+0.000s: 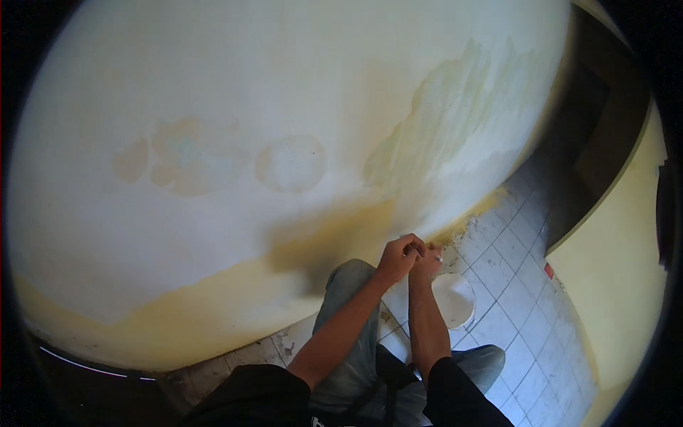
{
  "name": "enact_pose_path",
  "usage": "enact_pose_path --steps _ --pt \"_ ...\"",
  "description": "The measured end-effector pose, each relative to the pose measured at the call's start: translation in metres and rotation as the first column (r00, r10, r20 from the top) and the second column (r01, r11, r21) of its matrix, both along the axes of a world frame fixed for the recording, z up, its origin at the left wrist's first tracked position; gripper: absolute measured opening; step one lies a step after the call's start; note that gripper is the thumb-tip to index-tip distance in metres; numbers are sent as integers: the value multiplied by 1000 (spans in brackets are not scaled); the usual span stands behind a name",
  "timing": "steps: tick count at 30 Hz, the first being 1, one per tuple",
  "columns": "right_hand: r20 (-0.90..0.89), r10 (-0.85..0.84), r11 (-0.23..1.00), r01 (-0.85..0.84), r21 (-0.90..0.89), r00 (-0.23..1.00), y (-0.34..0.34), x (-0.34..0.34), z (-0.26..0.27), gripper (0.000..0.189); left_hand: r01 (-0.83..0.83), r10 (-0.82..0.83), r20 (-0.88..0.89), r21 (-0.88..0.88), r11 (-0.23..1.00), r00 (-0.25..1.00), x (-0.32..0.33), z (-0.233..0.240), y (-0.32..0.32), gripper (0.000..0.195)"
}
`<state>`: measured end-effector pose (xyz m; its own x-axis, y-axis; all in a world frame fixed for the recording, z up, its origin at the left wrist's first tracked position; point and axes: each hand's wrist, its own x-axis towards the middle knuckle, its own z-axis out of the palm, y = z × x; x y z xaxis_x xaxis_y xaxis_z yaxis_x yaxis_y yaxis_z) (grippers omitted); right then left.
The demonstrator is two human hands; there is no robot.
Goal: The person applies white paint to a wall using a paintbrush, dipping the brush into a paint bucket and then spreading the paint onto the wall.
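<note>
My left hand [401, 258] has its fingers curled, close to the lower part of the painted wall [224, 69]. Right beside it, partly overlapped, is my right hand [428, 262], blurred. A small pale spot shows at the right hand's fingers; what it is cannot be made out. Whether either hand grips a tool is hidden by the fingers. Just below the right hand, a round white tub [453, 301] sits on the tiled floor. The wall is whitish over yellow, with a damp-looking greenish streaked area [437, 117] and rounded beige patches [291, 163].
My bent knees in jeans [349, 283] are on both sides of my forearms. Pale floor tiles [491, 267] bear dirt and crumbs along the wall's foot. At the right stand a dark doorway [581, 117] and a yellow wall [613, 256], with a small red piece [549, 271] at its corner.
</note>
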<state>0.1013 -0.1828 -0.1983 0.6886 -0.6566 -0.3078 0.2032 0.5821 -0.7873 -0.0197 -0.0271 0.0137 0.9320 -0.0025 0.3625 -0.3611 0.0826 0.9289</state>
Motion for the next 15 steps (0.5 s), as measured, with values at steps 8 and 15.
enact_pose_path --steps 8,15 --pt "320 -63 980 -3 201 945 45 4 223 40 -84 83 -14 -228 970 996 -5 8 5 21" --pt "-83 -166 986 165 -11 983 67 -13 86 45 -272 294 -8 -403 874 956 6 0 27 21"
